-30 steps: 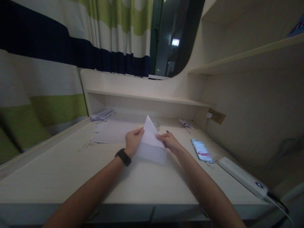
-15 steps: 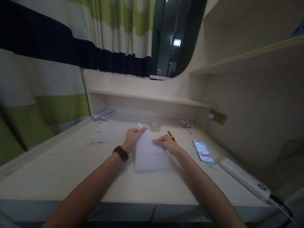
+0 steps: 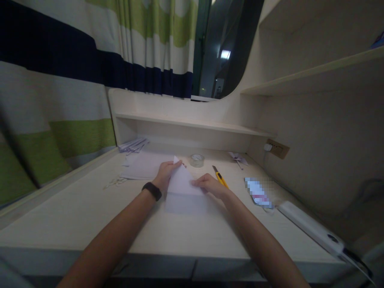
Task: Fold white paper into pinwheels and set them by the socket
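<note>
Paper (image 3: 183, 188): thin, light, creases easily, slides on desk (image 3: 90, 208); left hand (image 3: 164, 173) pinches top corner, right hand (image 3: 208, 185) presses flat on fold; grip edges

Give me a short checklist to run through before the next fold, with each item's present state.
1. Both hands on the paper: left hand at its left edge, right hand on its right side: ok.
2. Paper flat on the desk: ok.
3. Folded tip points away from the person: ok.
4. Crease sharp and edges aligned: cannot tell, too dim.
5. Yellow utility knife apart from the paper: ok.
</note>
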Demonstrator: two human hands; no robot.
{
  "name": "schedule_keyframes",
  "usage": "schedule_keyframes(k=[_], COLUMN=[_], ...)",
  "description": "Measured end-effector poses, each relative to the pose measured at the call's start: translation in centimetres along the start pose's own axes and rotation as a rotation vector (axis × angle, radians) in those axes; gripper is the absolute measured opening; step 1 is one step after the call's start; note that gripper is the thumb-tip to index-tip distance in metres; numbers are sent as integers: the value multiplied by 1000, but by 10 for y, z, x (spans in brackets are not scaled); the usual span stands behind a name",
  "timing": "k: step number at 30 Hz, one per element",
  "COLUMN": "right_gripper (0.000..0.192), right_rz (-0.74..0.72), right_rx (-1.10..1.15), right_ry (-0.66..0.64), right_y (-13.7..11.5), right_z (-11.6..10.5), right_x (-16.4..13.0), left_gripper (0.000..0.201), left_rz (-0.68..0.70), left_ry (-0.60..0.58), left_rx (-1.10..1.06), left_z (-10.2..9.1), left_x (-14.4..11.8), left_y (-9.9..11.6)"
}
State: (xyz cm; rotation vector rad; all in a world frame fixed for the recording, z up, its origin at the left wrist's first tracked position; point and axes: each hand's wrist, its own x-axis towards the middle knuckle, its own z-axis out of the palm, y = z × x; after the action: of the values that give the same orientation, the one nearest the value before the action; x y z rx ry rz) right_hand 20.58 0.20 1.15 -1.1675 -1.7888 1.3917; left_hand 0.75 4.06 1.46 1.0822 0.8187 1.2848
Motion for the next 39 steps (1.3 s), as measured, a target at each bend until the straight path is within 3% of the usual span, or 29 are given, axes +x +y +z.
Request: schedule_keyframes(k=[6, 10, 13, 17, 21, 25, 29, 33, 39], right_gripper=[39, 38, 37, 41, 37, 28, 19, 16, 14], right_rz=[51, 99, 153, -29, -38, -42, -41, -31, -37], right_rx=[5, -30, -69, 26, 143, 197, 319, 292, 173], right_ry=[-132, -236, -337, -56, 235, 324, 342, 332, 267], right_y=[13, 15, 9, -2, -1, 6, 4, -2, 6], right_z=[-12, -35, -54, -57, -25, 6, 14, 12, 5], right_x=[4, -2, -13, -17, -3, 10, 9, 4, 7], left_gripper=[26, 26, 26, 31, 36, 38, 37, 35, 28], left_rz=[53, 35, 67, 59, 38, 6, -8, -18, 13], left_ry=[77, 51, 111, 90, -12, -62, -62, 3, 124], left_rx=[-9, -48, -70, -49, 51, 117, 96, 50, -7], left_z=[-9, -14, -20, -24, -10, 10, 17, 11, -14], left_x=[3, 11, 16, 19, 12, -1, -7, -3, 9], left_y=[5, 1, -1, -7, -18, -25, -24, -18, -3])
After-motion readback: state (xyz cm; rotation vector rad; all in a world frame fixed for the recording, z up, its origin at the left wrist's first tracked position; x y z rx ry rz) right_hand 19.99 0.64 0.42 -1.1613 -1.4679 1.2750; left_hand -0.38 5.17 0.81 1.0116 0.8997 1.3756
